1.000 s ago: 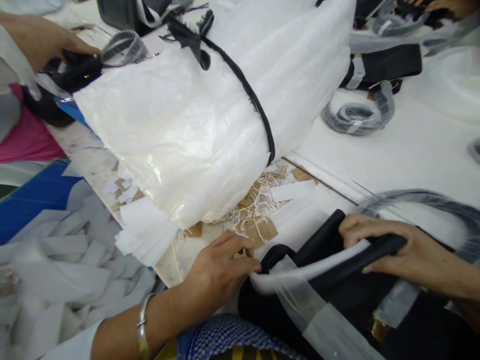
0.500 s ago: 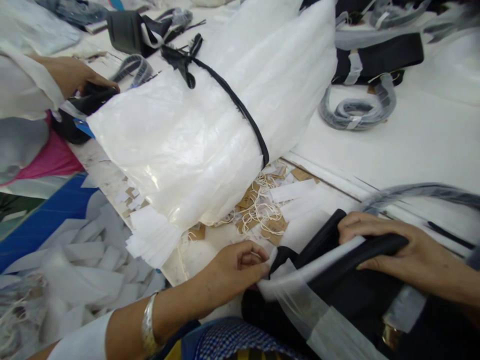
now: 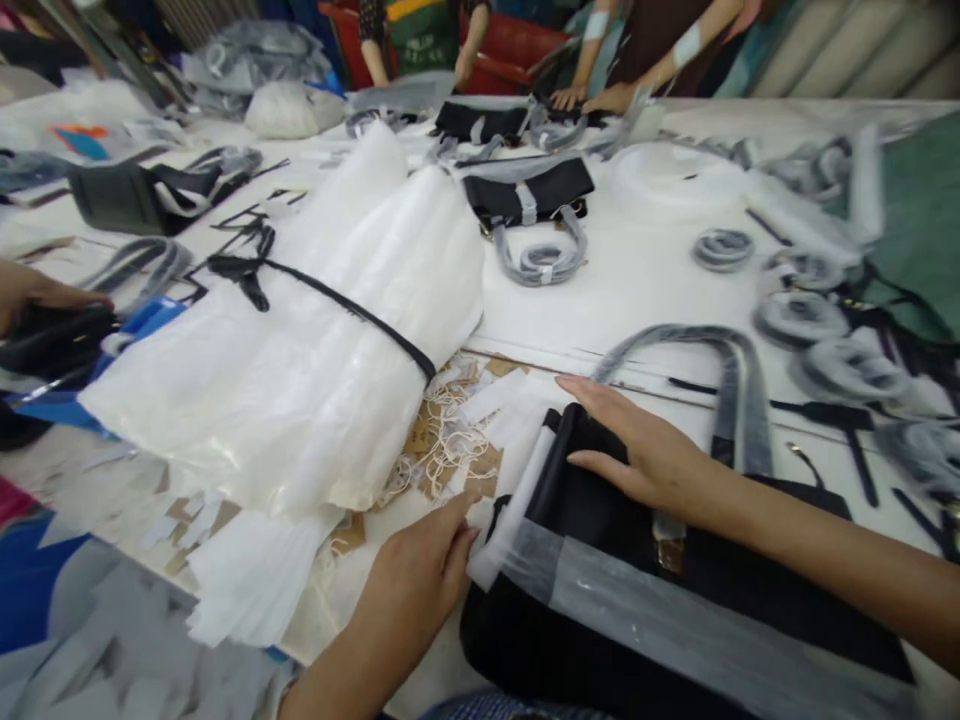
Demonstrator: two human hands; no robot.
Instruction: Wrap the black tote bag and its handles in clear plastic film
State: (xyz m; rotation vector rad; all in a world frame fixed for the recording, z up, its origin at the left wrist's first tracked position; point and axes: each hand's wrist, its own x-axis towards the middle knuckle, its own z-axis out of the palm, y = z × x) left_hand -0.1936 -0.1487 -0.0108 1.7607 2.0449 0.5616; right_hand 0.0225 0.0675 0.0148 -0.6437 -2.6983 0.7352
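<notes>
A black handbag [image 3: 720,560] lies in front of me, with a translucent wrapping strip [image 3: 637,590] along its near side and a white padding strip [image 3: 523,490] at its left edge. My left hand [image 3: 420,570] is closed at that left end, thumb and fingers pinching a small white wrapping piece [image 3: 478,515]. My right hand [image 3: 645,450] rests over the bag's upper left corner, fingers stretched and thumb apart. Behind it arches the plastic-wrapped handle [image 3: 675,340]. A gold-coloured clasp [image 3: 670,550] shows below the right forearm.
A large white plastic bundle [image 3: 285,370] tied with a black cord lies left, beside strung tags [image 3: 450,430]. Another black bag [image 3: 529,190] and wrapped strap coils [image 3: 802,315] lie farther off. Co-workers' hands [image 3: 592,97] are at the far edge; another person's hand [image 3: 45,290] is at left.
The view has lifted, bringing in the table's far side. My right hand has gone from gripping the bag's black edge to lying spread on it. My left hand stays at the bag's left end.
</notes>
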